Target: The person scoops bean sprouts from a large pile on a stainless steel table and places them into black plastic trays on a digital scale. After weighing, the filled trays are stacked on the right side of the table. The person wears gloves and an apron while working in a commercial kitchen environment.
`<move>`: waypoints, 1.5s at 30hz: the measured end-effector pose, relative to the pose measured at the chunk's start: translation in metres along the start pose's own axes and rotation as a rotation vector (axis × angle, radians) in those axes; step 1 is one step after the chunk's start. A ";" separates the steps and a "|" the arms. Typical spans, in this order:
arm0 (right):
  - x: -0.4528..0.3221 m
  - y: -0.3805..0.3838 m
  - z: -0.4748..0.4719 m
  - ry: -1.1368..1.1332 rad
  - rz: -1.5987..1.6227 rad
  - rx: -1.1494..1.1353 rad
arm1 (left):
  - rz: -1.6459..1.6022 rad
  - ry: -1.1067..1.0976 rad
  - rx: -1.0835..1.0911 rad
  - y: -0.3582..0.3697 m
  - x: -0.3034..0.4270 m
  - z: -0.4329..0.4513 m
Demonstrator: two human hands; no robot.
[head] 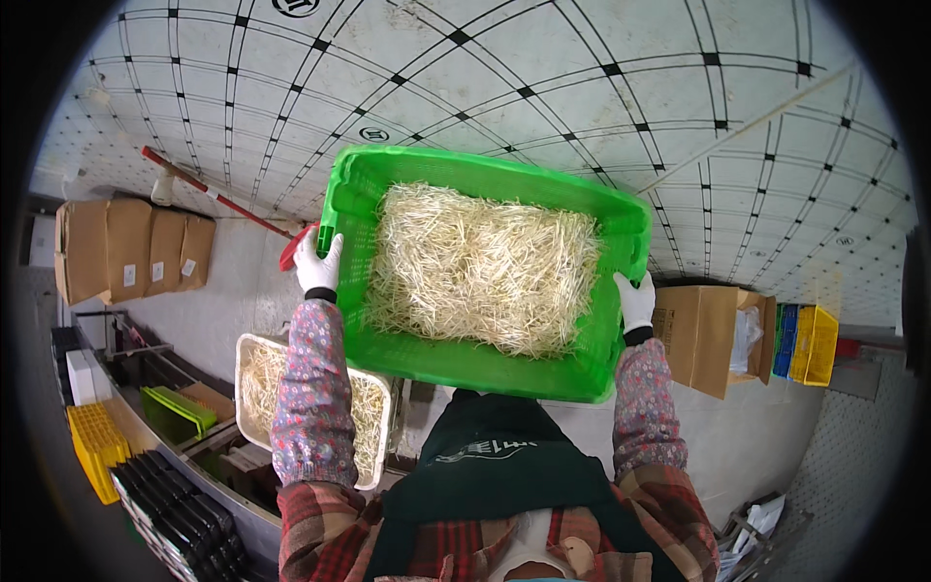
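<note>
A green plastic crate (473, 371) is held up in front of me, slightly tilted. Inside it lies a thick layer of pale, thin sprouts (487, 269), apparently bean sprouts. My left hand (318, 260), in a white glove, grips the handle at the crate's left end. The handle at the right end is gripped by my right hand (637, 302), also white-gloved. Below my left forearm stands a white plastic basket (378, 436) with more pale sprouts, partly hidden by my sleeve.
Brown cardboard boxes (131, 247) stand at the left, near a red pole (218, 195) by the tiled wall. An open carton (694, 338) and yellow crates (813, 345) are at the right. Black trays (182, 516), a yellow crate (98, 447) and a lime-green bin (171, 411) are lower left.
</note>
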State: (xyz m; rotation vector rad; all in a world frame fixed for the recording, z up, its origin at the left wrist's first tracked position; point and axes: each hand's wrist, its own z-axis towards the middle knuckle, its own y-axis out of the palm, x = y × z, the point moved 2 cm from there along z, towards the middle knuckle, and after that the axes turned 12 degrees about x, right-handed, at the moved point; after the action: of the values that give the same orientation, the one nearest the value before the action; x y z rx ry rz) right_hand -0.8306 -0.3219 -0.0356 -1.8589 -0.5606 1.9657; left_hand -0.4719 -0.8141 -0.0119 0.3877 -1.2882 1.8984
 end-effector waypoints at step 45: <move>-0.065 0.219 -0.030 -0.968 -0.726 -0.843 | -1.125 -2.109 0.221 0.209 0.165 -0.343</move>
State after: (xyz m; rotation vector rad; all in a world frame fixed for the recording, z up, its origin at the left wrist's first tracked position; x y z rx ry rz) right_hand -0.7968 -0.5413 -0.0975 -0.5769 -2.2148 2.0672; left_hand -0.6740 -0.4744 -0.1909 2.8319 -1.1560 0.0508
